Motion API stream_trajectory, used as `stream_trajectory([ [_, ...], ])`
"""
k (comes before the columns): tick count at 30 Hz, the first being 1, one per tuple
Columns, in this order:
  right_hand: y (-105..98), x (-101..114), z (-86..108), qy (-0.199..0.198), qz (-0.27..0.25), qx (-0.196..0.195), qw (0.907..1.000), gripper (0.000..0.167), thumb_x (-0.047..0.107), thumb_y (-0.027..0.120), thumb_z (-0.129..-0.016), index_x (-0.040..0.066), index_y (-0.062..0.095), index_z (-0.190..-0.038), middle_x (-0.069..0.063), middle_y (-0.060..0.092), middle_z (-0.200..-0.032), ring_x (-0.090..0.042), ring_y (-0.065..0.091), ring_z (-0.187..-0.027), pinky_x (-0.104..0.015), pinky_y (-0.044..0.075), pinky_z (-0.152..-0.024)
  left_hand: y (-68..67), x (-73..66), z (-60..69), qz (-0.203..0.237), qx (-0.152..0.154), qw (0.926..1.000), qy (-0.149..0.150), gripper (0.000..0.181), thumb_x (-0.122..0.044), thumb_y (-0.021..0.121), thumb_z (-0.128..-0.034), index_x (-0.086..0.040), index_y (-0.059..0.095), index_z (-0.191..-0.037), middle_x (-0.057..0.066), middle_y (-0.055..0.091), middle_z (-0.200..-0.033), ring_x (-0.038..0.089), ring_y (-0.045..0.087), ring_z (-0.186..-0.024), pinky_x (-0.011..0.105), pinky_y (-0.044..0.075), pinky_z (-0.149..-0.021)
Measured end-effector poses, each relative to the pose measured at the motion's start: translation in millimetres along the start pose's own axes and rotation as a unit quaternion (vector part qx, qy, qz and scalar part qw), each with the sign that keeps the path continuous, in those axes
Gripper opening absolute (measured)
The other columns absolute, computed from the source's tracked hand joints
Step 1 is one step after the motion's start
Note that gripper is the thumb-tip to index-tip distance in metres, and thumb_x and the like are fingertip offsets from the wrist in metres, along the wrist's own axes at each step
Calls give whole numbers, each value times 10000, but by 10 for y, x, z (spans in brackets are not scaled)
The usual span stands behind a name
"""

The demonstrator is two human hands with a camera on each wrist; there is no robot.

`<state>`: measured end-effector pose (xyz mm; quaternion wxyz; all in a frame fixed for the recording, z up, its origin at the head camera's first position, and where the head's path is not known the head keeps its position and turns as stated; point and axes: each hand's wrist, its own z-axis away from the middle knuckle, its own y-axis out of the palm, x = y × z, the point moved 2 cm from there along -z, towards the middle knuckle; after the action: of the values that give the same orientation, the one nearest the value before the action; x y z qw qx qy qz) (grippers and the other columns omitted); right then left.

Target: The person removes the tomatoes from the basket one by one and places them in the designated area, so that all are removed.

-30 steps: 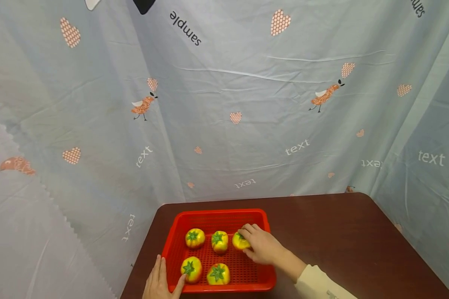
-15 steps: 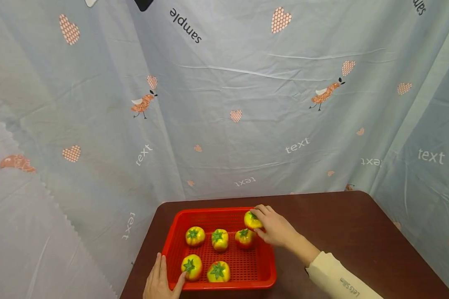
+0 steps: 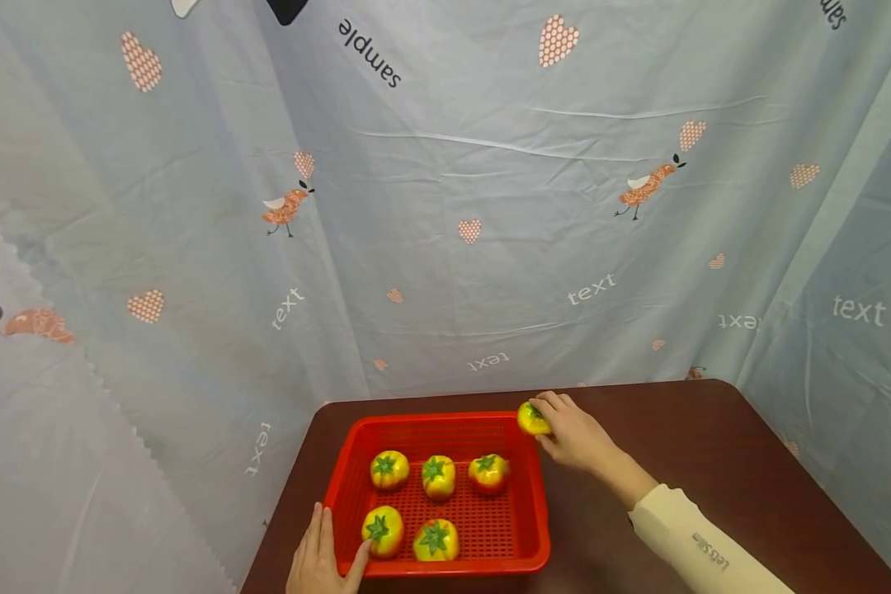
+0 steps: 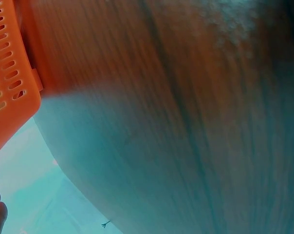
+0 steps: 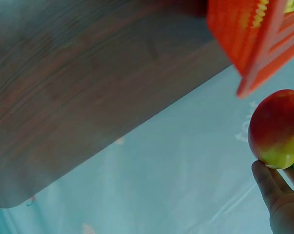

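A red plastic basket (image 3: 438,569) holds several yellow-red persimmons with green star-shaped leaves, such as one at the front left (image 3: 382,530) and one at the back right (image 3: 488,474). My right hand (image 3: 575,433) pinches another persimmon (image 3: 533,419) above the basket's back right corner. In the right wrist view this persimmon (image 5: 276,131) shows a red underside, with fingertips at its leafy end. My left hand (image 3: 322,557) rests at the basket's front left corner, fingers straight along the left side and thumb over the front rim. The left wrist view shows the basket's slotted wall (image 4: 10,73).
The dark brown table (image 3: 676,470) extends to the right of the basket. A grey-blue curtain (image 3: 431,313) with hearts, birds and lettering hangs behind it and along both sides.
My right hand has lifted a persimmon from the back right of the basket and carried it up and right to the rim. Another persimmon there is uncovered. My left hand has stayed put.
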<state>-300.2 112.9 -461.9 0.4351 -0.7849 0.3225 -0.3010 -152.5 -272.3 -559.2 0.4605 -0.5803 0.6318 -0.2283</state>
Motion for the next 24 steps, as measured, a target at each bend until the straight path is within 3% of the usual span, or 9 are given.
stream_trajectory([
  [8, 101, -253, 107, 374, -59, 14, 9993, 520, 114, 785, -771, 3, 590, -1240, -94, 581, -1204, -294, 552, -1065, -409, 522, -865, 24, 6, 3, 14, -121, 9999, 43, 868, -451, 778, -756, 89, 493, -1374, 269, 460, -1444, 435, 558, -1164, 583, 484, -892],
  [16, 275, -383, 270, 810, -268, 367, 9957, 512, 101, 788, -774, -10, 581, -1229, -112, 575, -1184, -301, 546, -1040, -428, 525, -885, 26, 12, 15, 42, -298, 9995, 100, 868, -441, 797, -731, 84, 512, -1361, 260, 481, -1430, 432, 568, -1143, 581, 491, -872],
  [24, 471, -419, 407, 1135, -386, 614, 9909, 513, 109, 801, -772, 8, 588, -1229, -110, 577, -1185, -285, 542, -1026, -446, 534, -889, 13, 8, 10, -36, -61, 10000, -23, 868, -466, 771, -768, 77, 489, -1384, 257, 460, -1449, 430, 560, -1158, 582, 489, -876],
])
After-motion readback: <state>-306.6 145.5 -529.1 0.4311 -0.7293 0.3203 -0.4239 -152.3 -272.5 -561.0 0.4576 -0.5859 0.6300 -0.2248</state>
